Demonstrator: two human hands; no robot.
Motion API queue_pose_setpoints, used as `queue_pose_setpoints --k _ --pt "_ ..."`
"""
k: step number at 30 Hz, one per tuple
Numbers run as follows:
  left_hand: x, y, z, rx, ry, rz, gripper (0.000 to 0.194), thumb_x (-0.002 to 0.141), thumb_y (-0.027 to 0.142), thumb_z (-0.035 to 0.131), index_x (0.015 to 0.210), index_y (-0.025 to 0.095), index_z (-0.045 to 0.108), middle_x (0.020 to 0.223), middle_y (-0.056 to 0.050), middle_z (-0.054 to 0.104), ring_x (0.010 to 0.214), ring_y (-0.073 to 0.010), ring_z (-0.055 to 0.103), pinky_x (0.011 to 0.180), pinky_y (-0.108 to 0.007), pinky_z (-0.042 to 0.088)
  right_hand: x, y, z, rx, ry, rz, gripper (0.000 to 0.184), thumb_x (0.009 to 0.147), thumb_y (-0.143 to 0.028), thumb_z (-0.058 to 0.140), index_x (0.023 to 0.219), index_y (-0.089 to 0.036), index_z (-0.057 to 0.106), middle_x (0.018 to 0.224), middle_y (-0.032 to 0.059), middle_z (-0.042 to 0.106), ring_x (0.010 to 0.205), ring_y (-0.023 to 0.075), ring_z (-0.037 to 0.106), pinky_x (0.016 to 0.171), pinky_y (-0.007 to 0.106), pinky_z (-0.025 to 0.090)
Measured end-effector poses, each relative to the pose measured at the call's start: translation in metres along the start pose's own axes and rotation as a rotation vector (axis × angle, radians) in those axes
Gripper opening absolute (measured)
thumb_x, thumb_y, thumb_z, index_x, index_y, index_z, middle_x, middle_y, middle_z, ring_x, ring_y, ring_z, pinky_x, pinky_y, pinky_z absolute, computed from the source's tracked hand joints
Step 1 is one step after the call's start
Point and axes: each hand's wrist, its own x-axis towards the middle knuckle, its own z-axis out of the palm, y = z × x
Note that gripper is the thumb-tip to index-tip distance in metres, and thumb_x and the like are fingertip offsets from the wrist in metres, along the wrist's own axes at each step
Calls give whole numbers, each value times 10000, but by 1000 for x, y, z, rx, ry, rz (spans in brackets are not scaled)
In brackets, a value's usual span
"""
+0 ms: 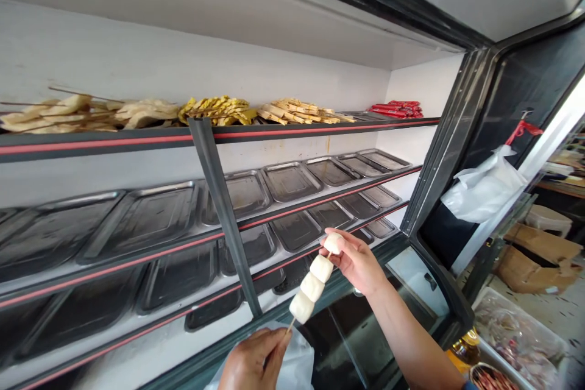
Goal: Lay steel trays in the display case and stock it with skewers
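A thin wooden skewer with several white cube-like pieces slants across the lower middle of the view. My left hand pinches the stick's bare lower end, low in the frame above a white plastic bag. My right hand closes its fingers on the top white piece at the skewer's upper end. Both hands are in front of an open display cabinet with metal trays.
The cabinet's top shelf carries piles of yellow and beige skewers and red sausages. Lower shelves hold bare steel trays. A black post divides the front. A white bag hangs at right; boxes and a food tub lie below.
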Motion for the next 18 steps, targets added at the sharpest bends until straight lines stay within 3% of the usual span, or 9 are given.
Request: queue_pose_setpoints --k 7,11,14,18 --pt "20 2 6 -28 -45 -15 253 938 317 541 834 223 752 713 -4 723 653 -133 689 640 -150 514 14 3 -17 99 89 -31 408 682 -394 855 1013 -182 745 901 75 748 768 165 693 737 283 531" --pt "22 -16 19 -93 3 37 188 907 321 600 904 249 773 717 16 728 648 -120 689 654 -138 525 6 -3 -12 65 115 -176 399 672 -367 859 1020 -216 736 896 33 736 732 138 671 691 254 526" --pt "30 -35 28 -134 35 86 201 902 345 606 941 248 778 646 26 693 582 -113 665 603 -139 530 -7 -10 -2 -92 108 -349 386 720 -323 824 1080 -247 705 948 15 720 774 147 670 712 270 541" --pt "48 -50 37 -100 122 142 246 901 380 599 893 217 782 759 -26 754 685 -160 719 667 -182 564 -26 -19 17 -426 43 -553 398 788 -274 762 1171 -238 659 1071 50 688 946 183 661 836 303 542"
